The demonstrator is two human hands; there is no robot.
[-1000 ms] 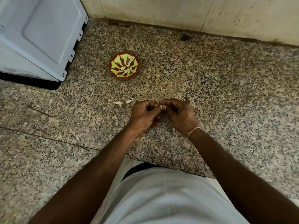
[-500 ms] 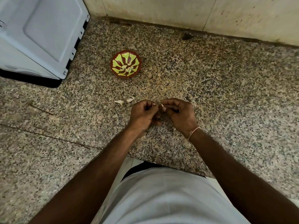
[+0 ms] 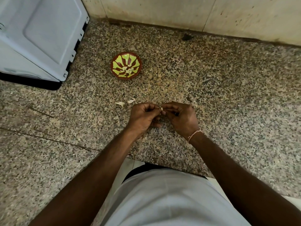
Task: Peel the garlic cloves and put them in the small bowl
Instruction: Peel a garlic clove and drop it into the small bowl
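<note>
Both hands are up close over the speckled granite counter, working one small pale garlic clove between them. The left hand has its fingers curled in, thumb and forefinger pinching one end of the clove; the right hand is curled the same way and nips the other end — a tight fingertip hold on both sides, nothing slack. The clove hangs just above the counter, well short of the small red-brown bowl with the yellow-green petal pattern, which sits further back and already holds a few pale peeled pieces. Scraps of papery white garlic skin lie on the counter just left of the hands.

The step looks like stripping skin, and the good way is plain: one hand anchors the clove, the other catches a loose edge with a nail and pulls along its length — not across. Whether any skin remains on it is too small to tell. A slippery clove could pop free, so light pressure serves best
</note>
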